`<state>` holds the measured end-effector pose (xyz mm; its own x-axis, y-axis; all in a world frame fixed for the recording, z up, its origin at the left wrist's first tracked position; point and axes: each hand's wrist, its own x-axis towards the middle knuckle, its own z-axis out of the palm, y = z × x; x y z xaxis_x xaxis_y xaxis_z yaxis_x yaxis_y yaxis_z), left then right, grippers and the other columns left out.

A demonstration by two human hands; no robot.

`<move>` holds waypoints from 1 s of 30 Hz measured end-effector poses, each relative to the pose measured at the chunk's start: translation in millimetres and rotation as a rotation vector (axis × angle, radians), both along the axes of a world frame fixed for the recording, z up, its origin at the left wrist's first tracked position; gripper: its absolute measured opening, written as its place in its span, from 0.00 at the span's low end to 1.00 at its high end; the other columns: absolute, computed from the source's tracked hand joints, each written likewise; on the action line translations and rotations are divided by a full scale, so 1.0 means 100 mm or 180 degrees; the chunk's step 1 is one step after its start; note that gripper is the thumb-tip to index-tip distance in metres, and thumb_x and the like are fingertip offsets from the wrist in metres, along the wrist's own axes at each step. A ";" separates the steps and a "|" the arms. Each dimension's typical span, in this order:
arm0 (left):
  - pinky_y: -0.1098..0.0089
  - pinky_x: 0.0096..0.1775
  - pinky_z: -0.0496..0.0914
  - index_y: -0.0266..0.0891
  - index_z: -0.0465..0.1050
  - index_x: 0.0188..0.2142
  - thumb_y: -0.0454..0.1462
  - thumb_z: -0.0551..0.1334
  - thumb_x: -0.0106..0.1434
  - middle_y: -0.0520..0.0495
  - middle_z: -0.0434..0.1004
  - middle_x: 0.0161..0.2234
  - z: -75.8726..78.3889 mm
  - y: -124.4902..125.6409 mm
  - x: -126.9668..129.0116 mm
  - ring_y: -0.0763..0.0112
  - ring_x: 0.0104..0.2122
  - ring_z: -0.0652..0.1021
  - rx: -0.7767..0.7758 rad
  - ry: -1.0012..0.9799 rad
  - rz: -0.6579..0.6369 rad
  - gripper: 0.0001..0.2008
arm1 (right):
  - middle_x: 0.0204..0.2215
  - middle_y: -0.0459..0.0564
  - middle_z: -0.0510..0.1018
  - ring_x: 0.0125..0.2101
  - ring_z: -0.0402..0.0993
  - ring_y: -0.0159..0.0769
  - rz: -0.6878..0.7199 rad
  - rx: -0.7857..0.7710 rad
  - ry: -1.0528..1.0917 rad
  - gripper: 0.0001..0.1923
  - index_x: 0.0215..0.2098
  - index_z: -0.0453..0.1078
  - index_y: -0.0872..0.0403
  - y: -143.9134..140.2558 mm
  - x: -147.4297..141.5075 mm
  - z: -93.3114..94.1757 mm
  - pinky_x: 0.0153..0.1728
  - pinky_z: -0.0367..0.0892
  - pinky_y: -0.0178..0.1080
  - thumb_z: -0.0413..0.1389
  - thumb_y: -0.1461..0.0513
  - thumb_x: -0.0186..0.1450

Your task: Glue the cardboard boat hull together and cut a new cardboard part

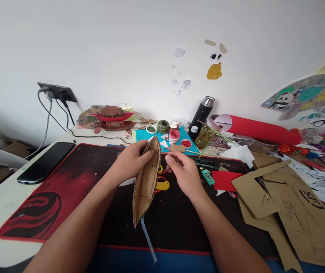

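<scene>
My left hand (135, 157) is closed on the upper end of a small boat-shaped cardboard shell (147, 182), thumb inside and fingers behind. The shell stands steeply tilted, its hollow facing me and its corrugated edges showing. Just right of its upper end, my right hand (181, 167) has its fingers curled and thumb near the index finger; whatever they may hold is too small to make out. A translucent bluish strip (149, 240) shows below the shell's lower tip. Yellow-handled scissors (162, 185) lie behind the shell, partly covered.
Cut cardboard (301, 216) and red paper (226, 181) lie to the right. Paint jars (174, 135), a brush jar (205, 138) and a black thermos (202, 113) stand at the back. A phone (47, 162) lies left, with model boats (114, 119) behind. A dark mat (174, 223) lies underneath.
</scene>
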<state>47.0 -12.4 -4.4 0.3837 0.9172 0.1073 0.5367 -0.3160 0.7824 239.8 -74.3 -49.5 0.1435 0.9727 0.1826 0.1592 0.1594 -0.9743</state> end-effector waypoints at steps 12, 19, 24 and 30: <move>0.64 0.33 0.64 0.44 0.70 0.32 0.46 0.58 0.67 0.51 0.75 0.29 -0.02 -0.03 0.06 0.62 0.31 0.73 0.0192 0.0183 -0.0063 0.11 | 0.24 0.45 0.78 0.26 0.76 0.35 0.0033 -0.0020 0.0272 0.19 0.48 0.82 0.54 -0.02 -0.04 0.04 0.29 0.74 0.38 0.62 0.50 0.68; 0.63 0.32 0.62 0.45 0.63 0.30 0.43 0.57 0.68 0.52 0.71 0.27 -0.02 -0.06 0.07 0.62 0.29 0.72 0.0270 0.0270 -0.0061 0.10 | 0.23 0.44 0.77 0.24 0.74 0.34 0.0115 -0.0138 0.0413 0.19 0.48 0.82 0.54 -0.03 -0.04 0.02 0.28 0.73 0.37 0.63 0.50 0.68; 0.63 0.33 0.60 0.46 0.61 0.29 0.42 0.56 0.67 0.52 0.70 0.27 0.00 -0.07 0.09 0.62 0.29 0.71 0.0286 0.0415 -0.0024 0.10 | 0.19 0.41 0.74 0.21 0.70 0.32 0.0170 -0.0250 0.0681 0.20 0.49 0.82 0.56 -0.02 -0.07 -0.02 0.26 0.69 0.35 0.65 0.50 0.67; 0.63 0.33 0.58 0.46 0.58 0.29 0.39 0.57 0.67 0.52 0.70 0.27 0.03 -0.09 0.11 0.63 0.29 0.70 0.0239 0.0543 0.0012 0.10 | 0.16 0.38 0.69 0.16 0.64 0.28 0.0230 -0.0355 0.0856 0.21 0.48 0.82 0.56 -0.02 -0.07 -0.05 0.20 0.59 0.32 0.65 0.49 0.68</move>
<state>57.9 -21.1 -1.9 0.3988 0.9105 0.1092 0.6609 -0.3679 0.6541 232.5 -76.3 -54.2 0.1020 0.9940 0.0389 -0.1147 0.0506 -0.9921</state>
